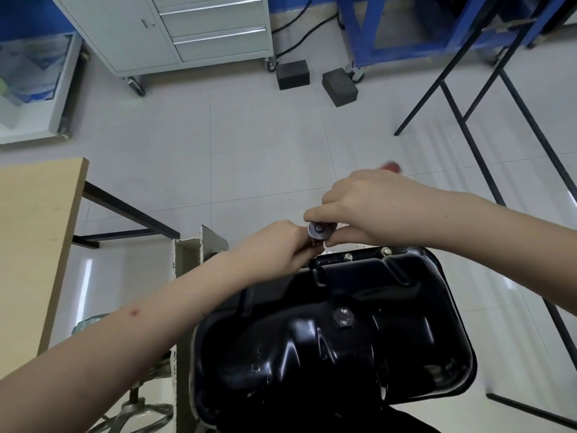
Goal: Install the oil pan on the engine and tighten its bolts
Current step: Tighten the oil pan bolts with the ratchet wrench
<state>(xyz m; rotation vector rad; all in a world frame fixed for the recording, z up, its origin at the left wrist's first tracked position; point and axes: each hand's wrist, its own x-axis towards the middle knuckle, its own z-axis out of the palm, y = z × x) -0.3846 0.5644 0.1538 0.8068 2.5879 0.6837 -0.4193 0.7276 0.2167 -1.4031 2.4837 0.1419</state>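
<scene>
Gripping a ratchet (pixel 320 231) over the glossy black oil pan (pixel 337 335), both hands (pixel 315 226).

We see a glossy black oil pan (pixel 327 332) with silver bolts (pixel 348 257) on its far rim. The ratchet head (pixel 319 231) gleams silver; its handle tip (pixel 391 166) shows red. The floor (pixel 265 145) is pale grey tile, the cabinet (pixel 175 29) light grey, the frame (pixel 384 32) blue, the tabletop (pixel 34 232) light wood, and two blocks (pixel 293 75) dark grey.
</scene>
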